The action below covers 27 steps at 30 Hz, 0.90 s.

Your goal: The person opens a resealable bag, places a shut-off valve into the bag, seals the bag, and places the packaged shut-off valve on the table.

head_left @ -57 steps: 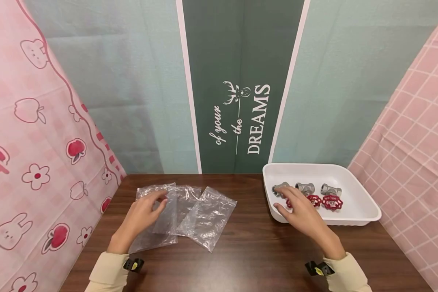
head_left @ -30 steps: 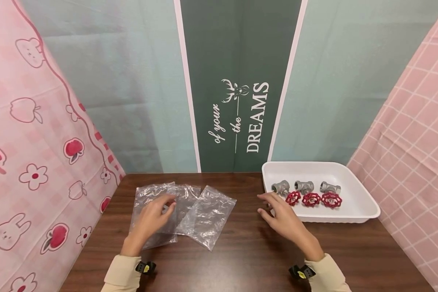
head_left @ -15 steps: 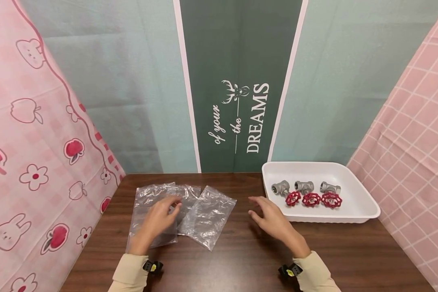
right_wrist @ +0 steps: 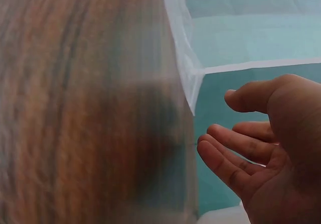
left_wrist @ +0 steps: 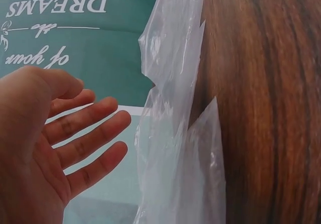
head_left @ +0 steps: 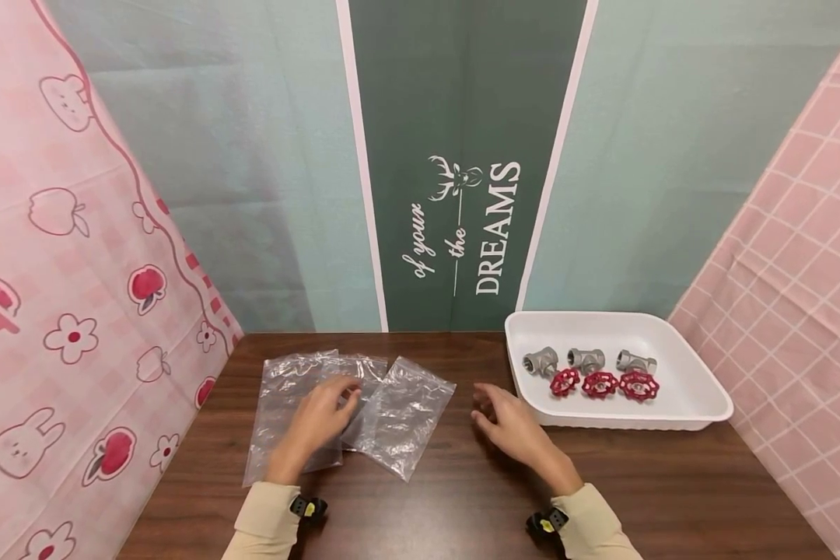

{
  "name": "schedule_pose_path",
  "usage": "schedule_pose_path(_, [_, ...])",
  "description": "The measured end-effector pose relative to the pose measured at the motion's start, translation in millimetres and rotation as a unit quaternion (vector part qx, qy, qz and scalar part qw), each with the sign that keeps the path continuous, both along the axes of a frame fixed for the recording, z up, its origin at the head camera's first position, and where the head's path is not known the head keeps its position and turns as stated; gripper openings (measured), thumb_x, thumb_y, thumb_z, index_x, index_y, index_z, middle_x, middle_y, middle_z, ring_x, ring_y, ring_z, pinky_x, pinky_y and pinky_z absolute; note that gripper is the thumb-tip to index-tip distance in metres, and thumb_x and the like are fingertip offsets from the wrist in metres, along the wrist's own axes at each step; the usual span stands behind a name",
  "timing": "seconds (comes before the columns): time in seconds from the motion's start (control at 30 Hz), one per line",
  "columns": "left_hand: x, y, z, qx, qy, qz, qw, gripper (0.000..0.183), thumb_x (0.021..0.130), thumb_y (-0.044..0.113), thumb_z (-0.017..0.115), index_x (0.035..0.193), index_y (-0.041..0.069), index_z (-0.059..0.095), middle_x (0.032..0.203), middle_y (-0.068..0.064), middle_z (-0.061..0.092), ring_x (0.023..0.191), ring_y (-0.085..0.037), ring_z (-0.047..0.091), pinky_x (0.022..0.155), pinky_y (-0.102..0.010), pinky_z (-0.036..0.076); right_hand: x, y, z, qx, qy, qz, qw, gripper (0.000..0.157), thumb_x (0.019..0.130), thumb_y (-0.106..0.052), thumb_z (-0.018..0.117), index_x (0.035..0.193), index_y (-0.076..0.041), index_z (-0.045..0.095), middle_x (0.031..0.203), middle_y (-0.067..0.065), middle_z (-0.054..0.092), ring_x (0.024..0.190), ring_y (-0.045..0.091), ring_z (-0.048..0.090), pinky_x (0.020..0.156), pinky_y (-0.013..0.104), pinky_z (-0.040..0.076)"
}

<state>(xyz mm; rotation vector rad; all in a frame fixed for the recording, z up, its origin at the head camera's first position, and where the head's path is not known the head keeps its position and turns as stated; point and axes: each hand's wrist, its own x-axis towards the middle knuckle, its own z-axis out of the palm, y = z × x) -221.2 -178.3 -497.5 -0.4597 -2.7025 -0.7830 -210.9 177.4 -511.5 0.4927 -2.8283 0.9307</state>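
Note:
My left hand hovers over the clear plastic zip bags with relaxed, slightly bent fingers and nothing in its grasp. Three bags overlap on the table: a left one, a middle one and a tilted right one. In the left wrist view the bags appear edge-on beyond my fingertips. My right hand is held above the wood between the right bag and the tray, thumb apart from loosely bent fingers, holding nothing. Three metal valves with red handwheels lie in the tray: left, middle and right.
The white plastic tray stands at the back right of the brown wooden table. A green curtain hangs behind the table. Pink patterned cloths close off the left and right sides.
My right hand has moved left from over the tray to the bare wood beside it. My left hand has shifted a little to the right over the bags. Bags and valves stay put.

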Motion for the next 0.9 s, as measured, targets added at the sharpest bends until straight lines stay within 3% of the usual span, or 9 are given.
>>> schedule_pose_path(0.37, [-3.6,10.0,-4.7,-0.007,-0.013,0.008,0.9999,0.022,0.099,0.014,0.072,0.12,0.007,0.076,0.112,-0.009,0.079,0.095,-0.026,0.075,0.088,-0.049,0.061,-7.6,-11.9,-15.0,0.006,0.01,-0.015,1.0,0.04,0.096,-0.008,0.076,0.133,0.002,0.065,0.114,0.011,0.077,0.09,0.015,0.07,0.084,0.04,0.06])
schedule_pose_path(0.57, [-4.3,15.0,-6.3,-0.017,-0.02,0.007,0.9996,0.024,0.099,0.015,0.072,0.121,0.008,0.075,0.117,-0.01,0.076,0.102,-0.03,0.074,0.092,-0.053,0.06,-11.8,-18.7,-16.3,0.001,0.023,-0.034,0.999,0.036,0.094,-0.009,0.078,0.128,0.002,0.068,0.111,0.011,0.078,0.083,0.013,0.068,0.076,0.035,0.058])
schedule_pose_path(0.9, [-6.8,20.5,-14.4,-0.002,-0.039,0.004,0.9992,0.024,0.095,0.008,0.072,0.118,0.001,0.074,0.118,-0.014,0.074,0.104,-0.033,0.073,0.093,-0.052,0.06,-16.3,-27.8,-17.0,-0.001,0.002,-0.039,0.999,0.038,0.096,-0.012,0.077,0.13,0.0,0.068,0.111,0.01,0.076,0.085,0.013,0.066,0.075,0.038,0.056])
